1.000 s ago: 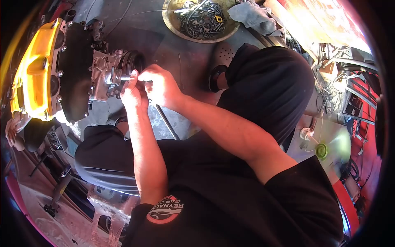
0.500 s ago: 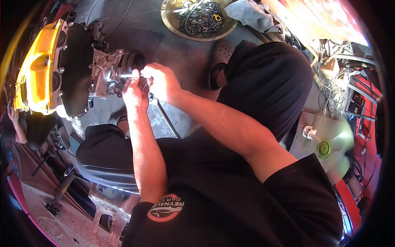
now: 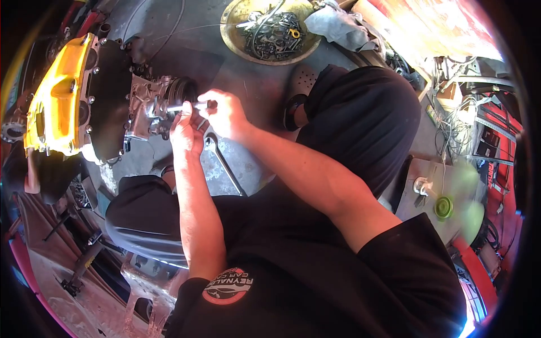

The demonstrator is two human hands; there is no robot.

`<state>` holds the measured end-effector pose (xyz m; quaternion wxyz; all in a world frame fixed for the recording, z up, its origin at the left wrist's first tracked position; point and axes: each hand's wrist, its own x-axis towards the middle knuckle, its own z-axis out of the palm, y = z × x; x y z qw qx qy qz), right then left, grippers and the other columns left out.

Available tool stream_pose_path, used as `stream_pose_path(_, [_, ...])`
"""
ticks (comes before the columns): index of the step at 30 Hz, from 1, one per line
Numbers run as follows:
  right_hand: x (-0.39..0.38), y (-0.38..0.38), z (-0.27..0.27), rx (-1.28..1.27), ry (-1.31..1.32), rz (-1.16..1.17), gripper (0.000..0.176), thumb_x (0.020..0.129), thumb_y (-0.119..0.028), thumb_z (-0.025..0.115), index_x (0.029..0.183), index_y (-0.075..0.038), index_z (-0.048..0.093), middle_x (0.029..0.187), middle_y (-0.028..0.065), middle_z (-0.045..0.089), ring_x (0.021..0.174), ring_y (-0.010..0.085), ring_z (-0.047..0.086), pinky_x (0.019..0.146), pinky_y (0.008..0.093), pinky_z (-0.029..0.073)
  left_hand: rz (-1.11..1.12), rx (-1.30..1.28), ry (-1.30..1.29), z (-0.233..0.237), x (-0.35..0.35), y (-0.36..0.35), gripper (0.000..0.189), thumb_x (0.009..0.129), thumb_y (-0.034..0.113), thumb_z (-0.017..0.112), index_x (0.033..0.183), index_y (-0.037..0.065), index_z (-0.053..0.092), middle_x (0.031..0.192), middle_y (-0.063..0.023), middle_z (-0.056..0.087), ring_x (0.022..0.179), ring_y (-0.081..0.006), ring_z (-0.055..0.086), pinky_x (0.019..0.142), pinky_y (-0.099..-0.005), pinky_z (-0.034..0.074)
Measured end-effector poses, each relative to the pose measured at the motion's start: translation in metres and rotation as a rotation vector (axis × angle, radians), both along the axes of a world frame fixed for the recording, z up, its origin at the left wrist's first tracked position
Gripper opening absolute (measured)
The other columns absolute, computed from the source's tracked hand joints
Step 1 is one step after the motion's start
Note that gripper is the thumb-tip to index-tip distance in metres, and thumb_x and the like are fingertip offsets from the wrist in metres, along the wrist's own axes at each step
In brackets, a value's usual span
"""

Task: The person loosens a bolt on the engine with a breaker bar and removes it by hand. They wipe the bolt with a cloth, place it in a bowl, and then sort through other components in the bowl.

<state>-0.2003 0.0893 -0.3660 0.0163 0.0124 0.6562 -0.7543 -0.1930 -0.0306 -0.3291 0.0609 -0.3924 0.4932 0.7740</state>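
Note:
An engine with a yellow cover (image 3: 62,96) stands at the left, a dark ribbed pulley (image 3: 181,90) on its near side. A slim silver shaft, perhaps a socket extension (image 3: 176,109), runs from the engine's metal housing (image 3: 143,104) toward my hands. My left hand (image 3: 187,134) has its thumb and fingers closed around this shaft. Beside it, my right hand (image 3: 225,115) pinches the shaft's outer end, where a dark tip shows. Below my hands a long-handled ratchet (image 3: 224,164) lies on the floor, touched by neither hand.
A round basin (image 3: 230,42) full of bolts and small parts, with a yellow ring among them, sits ahead. Grey cloth (image 3: 344,27) lies next to it. A translucent greenish container (image 3: 465,194) and tangled wires (image 3: 453,121) are at right. Another person's arm (image 3: 32,174) shows at far left.
My right hand has drawn slightly back from my left, so more of the shaft's dark end shows between its fingers. The whole view has shifted a little.

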Motion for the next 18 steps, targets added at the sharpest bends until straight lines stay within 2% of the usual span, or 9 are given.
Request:
stream_pose_path(4, [0.004,0.010,0.023,0.325,0.124,0.017,0.026,0.076,0.006,0.061,0.101,0.001,0.066,0.092,0.0158,0.065,0.071,0.0212,0.065,0.067,0.0308,0.053,-0.036,0.107,0.137,-0.002,-0.003,-0.004,0.014,0.092,0.017,0.064,0.099,0.004,0.061,0.090,-0.0078,0.066,0.085,-0.0211,0.063,0.078,-0.0369,0.050])
stream_pose_path(5, [0.002,0.011,0.026,0.215,0.209,0.009,0.020,0.084,-0.004,0.063,0.103,0.002,0.064,0.089,0.0145,0.065,0.067,0.0198,0.065,0.061,0.0310,0.053,-0.010,0.101,0.163,-0.007,-0.004,-0.006,0.014,0.092,0.015,0.063,0.099,0.004,0.061,0.090,-0.0085,0.065,0.083,-0.0213,0.063,0.078,-0.0372,0.051])
stream_pose_path(8, [-0.006,0.010,0.055,-0.220,-0.524,0.005,0.025,0.093,-0.018,0.062,0.103,0.005,0.060,0.080,0.0113,0.062,0.063,0.0173,0.063,0.054,0.0315,0.053,-0.062,0.251,0.214,-0.009,0.000,-0.008,0.017,0.092,0.014,0.062,0.105,0.003,0.060,0.091,-0.0087,0.063,0.085,-0.0217,0.061,0.073,-0.0374,0.049])
stream_pose_path(9, [-0.009,0.016,0.051,-0.346,-0.708,0.139,0.034,0.096,-0.028,0.060,0.101,0.006,0.058,0.075,0.0087,0.060,0.062,0.0153,0.063,0.050,0.0310,0.052,-0.124,0.356,0.244,-0.008,0.001,-0.010,0.018,0.093,0.015,0.062,0.106,0.003,0.060,0.091,-0.0085,0.063,0.085,-0.0215,0.061,0.072,-0.0373,0.049])
stream_pose_path(11, [-0.012,0.009,0.035,-0.463,-0.704,0.148,0.032,0.096,-0.026,0.060,0.099,0.005,0.058,0.073,0.0089,0.060,0.061,0.0151,0.062,0.049,0.0308,0.052,-0.252,0.562,0.291,0.002,0.006,-0.010,0.020,0.093,0.018,0.063,0.108,0.004,0.059,0.091,-0.0083,0.064,0.084,-0.0213,0.061,0.070,-0.0372,0.048])
stream_pose_path(12, [-0.010,0.006,0.027,-0.522,-0.703,0.150,0.031,0.096,-0.026,0.060,0.098,0.005,0.058,0.072,0.0090,0.060,0.061,0.0150,0.062,0.049,0.0307,0.052,-0.174,0.456,0.266,-0.003,0.006,-0.010,0.021,0.093,0.019,0.063,0.107,0.005,0.060,0.091,-0.0083,0.064,0.083,-0.0211,0.061,0.070,-0.0371,0.048])
stream_pose_path(14, [-0.005,0.007,0.032,-0.251,-0.365,0.052,0.012,0.089,-0.007,0.062,0.097,0.002,0.060,0.078,0.0099,0.062,0.066,0.0192,0.062,0.057,0.0320,0.052,-0.022,0.242,0.212,-0.013,0.004,-0.008,0.022,0.093,0.022,0.064,0.107,0.006,0.060,0.090,-0.0085,0.065,0.080,-0.0207,0.062,0.071,-0.0369,0.049])
stream_pose_path(16, [0.002,0.002,0.023,0.198,0.167,-0.081,0.014,0.083,0.004,0.061,0.096,0.000,0.062,0.082,0.0101,0.063,0.070,0.0212,0.063,0.063,0.0321,0.053,-0.015,0.150,0.165,-0.013,0.004,-0.010,0.021,0.092,0.022,0.065,0.103,0.005,0.060,0.090,-0.0073,0.065,0.081,-0.0200,0.063,0.074,-0.0371,0.050])
stream_pose_path(18, [0.007,-0.004,0.017,0.112,0.142,-0.086,0.024,0.075,0.011,0.059,0.094,-0.002,0.063,0.088,0.0096,0.065,0.079,0.0218,0.065,0.072,0.0304,0.054,-0.015,0.060,0.122,-0.010,0.000,-0.008,0.021,0.092,0.022,0.065,0.100,0.004,0.060,0.090,-0.0062,0.066,0.082,-0.0193,0.063,0.077,-0.0374,0.051])
